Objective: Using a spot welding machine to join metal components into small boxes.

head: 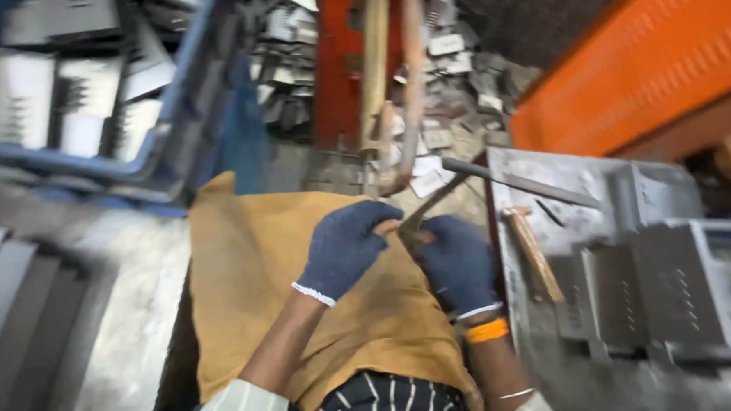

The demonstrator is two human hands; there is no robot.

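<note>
Cluttered metal workshop; both gloved hands, left (347,246) and right (458,263), grip thin metal strip (431,201).

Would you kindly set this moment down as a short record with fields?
Left hand: left hand in a dark knit glove, gripping a thin metal strip
Right hand: right hand, same kind of glove, on the strip's lower end
Underneath: mustard cloth over the lap
To the right: wooden-handled tool lying on a grey metal bench
Upper left: blue crate of metal parts
</note>
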